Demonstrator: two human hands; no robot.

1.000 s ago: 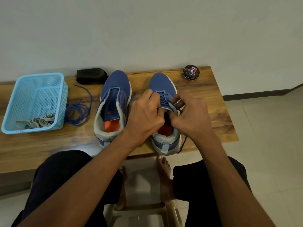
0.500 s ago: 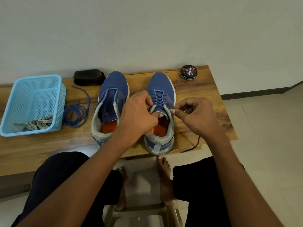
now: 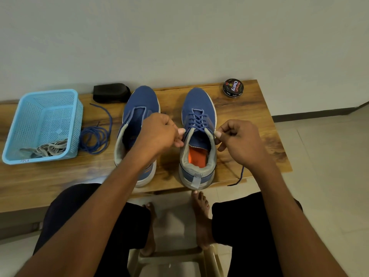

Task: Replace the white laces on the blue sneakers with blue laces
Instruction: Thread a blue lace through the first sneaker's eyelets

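Observation:
Two blue sneakers stand side by side on the wooden table (image 3: pixel 50 176). The right sneaker (image 3: pixel 198 108) carries a blue lace (image 3: pixel 196 120) criss-crossed through its eyelets. My left hand (image 3: pixel 159 134) pinches that lace at the shoe's left top eyelet. My right hand (image 3: pixel 237 140) pinches it at the right top eyelet, and a loose end (image 3: pixel 240 174) trails over the table's front edge. The left sneaker (image 3: pixel 139 104) has no lace and is partly hidden by my left forearm. A second blue lace (image 3: pixel 93 138) lies coiled beside it.
A light blue plastic basket (image 3: pixel 18 132) at the left holds the white laces (image 3: pixel 48 148). A black brush-like block (image 3: pixel 109 92) sits at the back, a round shoe polish tin (image 3: pixel 233 87) at the back right. My knees and a plastic stool (image 3: pixel 171 260) are below the table.
Both hands have moved apart from the shoe's tongue to its two sides, drawing the lace outward. The orange insole of the right sneaker now shows.

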